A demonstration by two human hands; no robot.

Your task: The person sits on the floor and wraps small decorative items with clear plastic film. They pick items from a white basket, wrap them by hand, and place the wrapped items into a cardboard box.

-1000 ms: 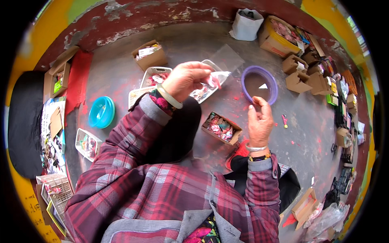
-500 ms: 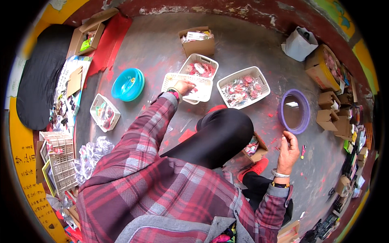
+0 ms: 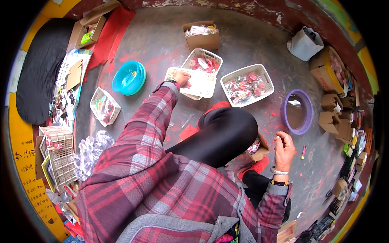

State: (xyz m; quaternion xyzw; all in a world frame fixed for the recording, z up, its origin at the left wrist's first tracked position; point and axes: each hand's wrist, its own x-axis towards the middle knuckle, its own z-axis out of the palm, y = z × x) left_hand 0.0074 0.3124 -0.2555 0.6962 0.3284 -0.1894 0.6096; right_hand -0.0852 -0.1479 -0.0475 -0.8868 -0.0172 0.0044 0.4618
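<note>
My left hand [image 3: 181,78] is over the left end of a shallow white basket [image 3: 209,91], its fingers drawn together. Whatever they may grip is too small to make out. This basket overlaps another white basket [image 3: 219,60] holding red and white pieces. To the right, a larger white basket [image 3: 269,92] contains several clear-wrapped red and pink items [image 3: 248,86]. My right hand [image 3: 285,152] is raised apart from the baskets, near the purple basin [image 3: 310,121]. Its fingers are curled in toward the thumb, and I cannot see what, if anything, lies between them.
An open cardboard box [image 3: 203,42] stands behind the baskets. Teal basins [image 3: 117,83] and a small white basket [image 3: 97,117] are on the left, near crumpled clear plastic [image 3: 94,152]. Cardboard boxes [image 3: 329,120] line the right side. Another box [image 3: 261,153] is beside my leg.
My left hand has shifted toward the left end of the shallow basket. My right hand stays raised, fingers still curled. The whole view has shifted slightly.
</note>
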